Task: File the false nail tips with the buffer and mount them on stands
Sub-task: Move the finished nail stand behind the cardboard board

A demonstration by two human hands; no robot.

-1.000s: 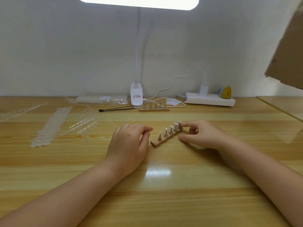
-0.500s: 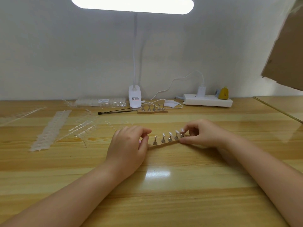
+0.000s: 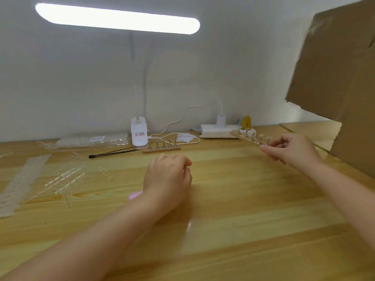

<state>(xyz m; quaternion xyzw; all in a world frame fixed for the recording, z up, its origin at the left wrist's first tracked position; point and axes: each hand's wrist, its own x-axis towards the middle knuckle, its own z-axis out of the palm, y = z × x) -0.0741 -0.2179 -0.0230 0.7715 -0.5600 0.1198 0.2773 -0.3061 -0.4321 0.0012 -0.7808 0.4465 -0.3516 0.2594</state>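
While your right hand (image 3: pixel 292 151) pinches the loaded stand (image 3: pixel 248 137) by its end — light, tippy — your left hand (image 3: pixel 168 179) curls loosely, apparently holding nothing.

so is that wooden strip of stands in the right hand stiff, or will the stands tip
The wooden strip probably stays stiff: pinched at one end by the right hand, it juts out straight. It seems light. The stands remain upright, likely fixed.

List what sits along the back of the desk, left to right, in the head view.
Bag of nail tips → lamp base → empty stand strip → power strip → yellow object → stand strip in the right hand.
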